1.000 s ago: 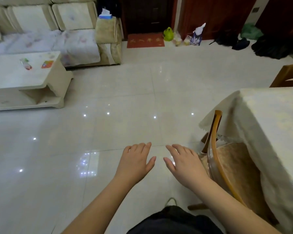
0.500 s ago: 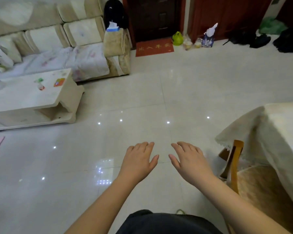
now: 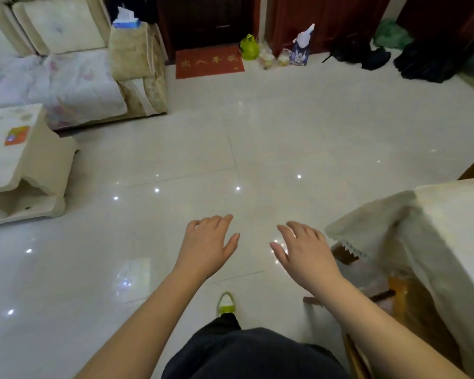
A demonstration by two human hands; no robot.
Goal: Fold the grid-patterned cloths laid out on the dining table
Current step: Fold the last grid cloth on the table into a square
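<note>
Cloths with a grid could not be seen; only a corner of the surface [image 3: 454, 214] showed at the right, under a pale cover with a lacy edge. A chair [image 3: 411, 305] was tucked partly under it. Both hands were out in front, palms down over the shiny floor [image 3: 285, 138], holding nothing. The left hand [image 3: 207, 246] had its fingers straight and close together, thumb out. The right hand [image 3: 305, 251] was spread a little, near the cover's corner but not touching it. A shoe [image 3: 225, 303] showed below them. A sofa [image 3: 74, 77] and a low table [image 3: 17, 160] stood far off at the left, and a red mat [image 3: 209, 61] lay by the door.
</note>
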